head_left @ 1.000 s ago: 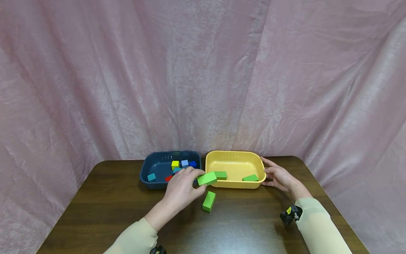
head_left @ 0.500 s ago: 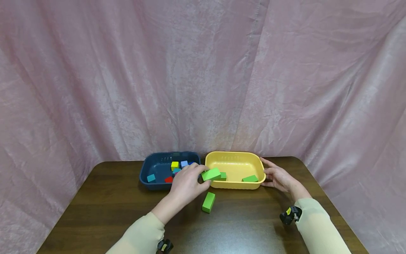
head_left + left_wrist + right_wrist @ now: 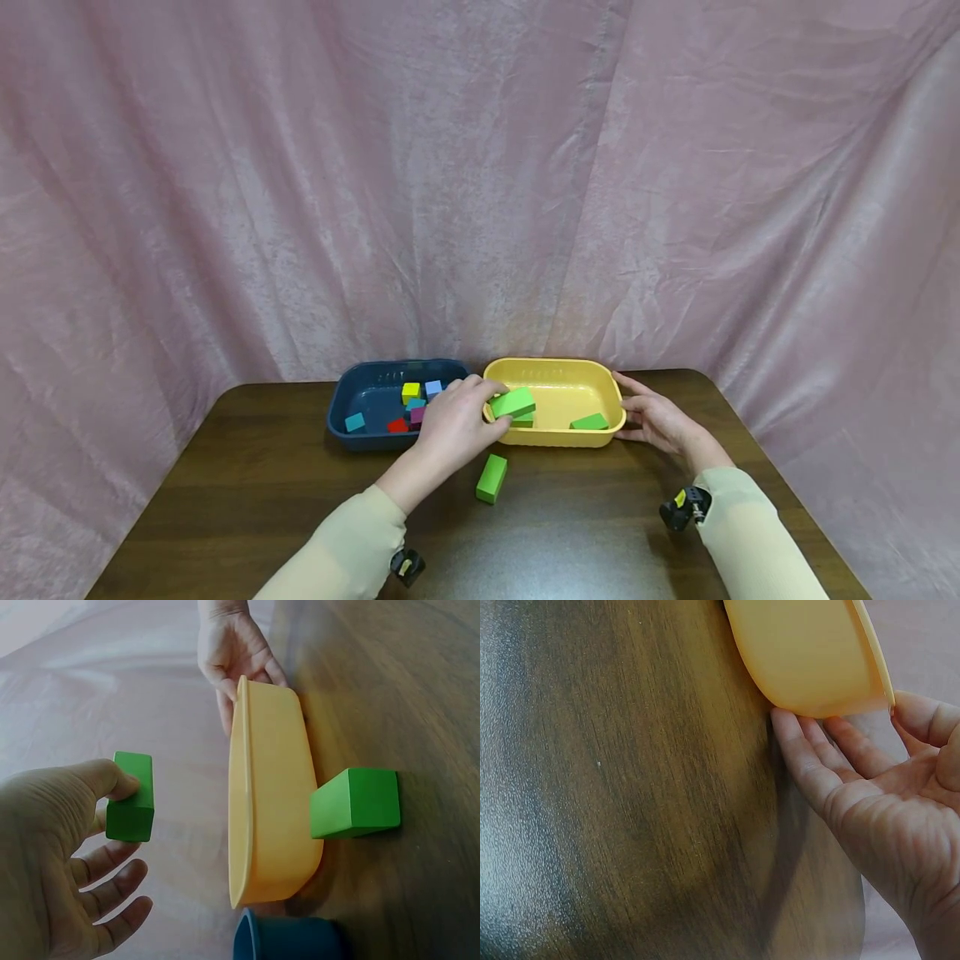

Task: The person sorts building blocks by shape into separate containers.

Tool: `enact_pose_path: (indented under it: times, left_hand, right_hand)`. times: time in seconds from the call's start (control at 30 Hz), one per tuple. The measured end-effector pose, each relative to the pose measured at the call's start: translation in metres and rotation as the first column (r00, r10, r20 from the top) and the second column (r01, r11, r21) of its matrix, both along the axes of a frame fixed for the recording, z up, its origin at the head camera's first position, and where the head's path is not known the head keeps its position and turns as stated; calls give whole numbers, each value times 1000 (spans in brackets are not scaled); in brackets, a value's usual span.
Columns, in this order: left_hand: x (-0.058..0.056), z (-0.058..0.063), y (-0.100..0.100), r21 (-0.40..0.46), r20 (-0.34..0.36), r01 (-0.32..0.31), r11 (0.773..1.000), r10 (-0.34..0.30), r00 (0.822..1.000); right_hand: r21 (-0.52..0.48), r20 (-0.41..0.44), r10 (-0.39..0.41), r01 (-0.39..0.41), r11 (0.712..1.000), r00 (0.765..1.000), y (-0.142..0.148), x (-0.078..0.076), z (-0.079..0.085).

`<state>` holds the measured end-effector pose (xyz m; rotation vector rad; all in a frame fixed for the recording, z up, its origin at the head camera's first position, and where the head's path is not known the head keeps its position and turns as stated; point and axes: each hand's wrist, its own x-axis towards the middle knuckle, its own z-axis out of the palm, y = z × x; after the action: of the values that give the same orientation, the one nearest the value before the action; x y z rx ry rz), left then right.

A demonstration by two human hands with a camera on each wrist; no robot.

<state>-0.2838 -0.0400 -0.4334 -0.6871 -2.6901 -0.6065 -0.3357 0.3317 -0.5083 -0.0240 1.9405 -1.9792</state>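
Observation:
My left hand (image 3: pixel 456 427) pinches a green rectangular block (image 3: pixel 514 402) between thumb and fingers, over the left end of a yellow tray (image 3: pixel 555 407). In the left wrist view the held block (image 3: pixel 130 796) stands apart from the tray, with the lower fingers spread loosely. Inside the tray, one green block (image 3: pixel 589 422) lies at the right, and another (image 3: pixel 523 421) is partly hidden beneath the held one. My right hand (image 3: pixel 663 423) touches the tray's right end with fairly straight fingers; in the right wrist view its thumb is at the rim (image 3: pixel 877 656).
A dark blue tray (image 3: pixel 367 375) stands just left of the yellow one, holding several small coloured cubes, among them a yellow cube (image 3: pixel 411 392). One green block (image 3: pixel 491 478) lies on the brown wooden table (image 3: pixel 570 517) in front. A pink curtain (image 3: pixel 480 183) hangs behind.
My left hand has moved right with the green block, from the gap between the trays to over the yellow tray's left end. The right hand has stayed at the tray's end.

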Motion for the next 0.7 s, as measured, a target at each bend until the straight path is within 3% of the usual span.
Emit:
enact_pose_path:
  times: [0.7]
  left_hand:
    - [-23,0,24,-44,14,-9,999,10,1000]
  right_hand:
    - [-7,1,-4,4,1000,1000,0,-1,0]
